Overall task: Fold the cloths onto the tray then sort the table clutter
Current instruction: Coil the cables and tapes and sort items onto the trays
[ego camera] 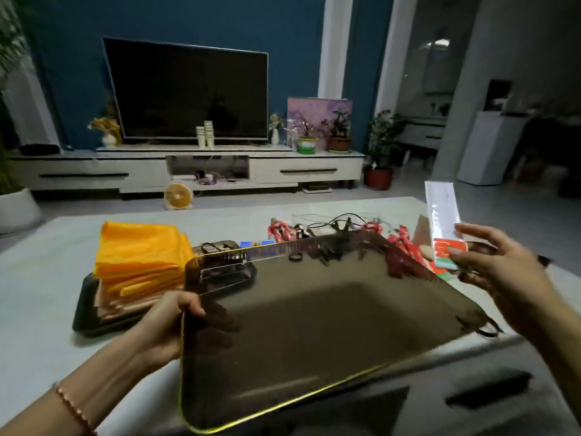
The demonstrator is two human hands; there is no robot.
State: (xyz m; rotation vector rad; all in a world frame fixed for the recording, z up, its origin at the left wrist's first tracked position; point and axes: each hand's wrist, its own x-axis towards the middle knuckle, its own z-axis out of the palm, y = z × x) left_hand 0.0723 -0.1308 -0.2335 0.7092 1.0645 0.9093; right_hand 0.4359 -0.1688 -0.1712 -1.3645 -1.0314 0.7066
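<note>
The room is dim. A dark television (188, 92) stands on a long, low white cabinet (308, 171) against a deep blue wall (220, 20). Stacked paper cups (206, 135) stand before the screen and potted plants (339, 143) toward the cabinet's right end. A round orange fan (178, 196) sits on the grey floor (408, 191).

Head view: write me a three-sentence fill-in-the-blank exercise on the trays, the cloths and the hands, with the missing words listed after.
1. The folded cloths stacked on the black tray are ____ in colour.
2. The left hand grips the translucent brown tray by its ____ edge.
3. The clear packet is pinched by the ____.
Missing words: orange; left; right hand.
</note>
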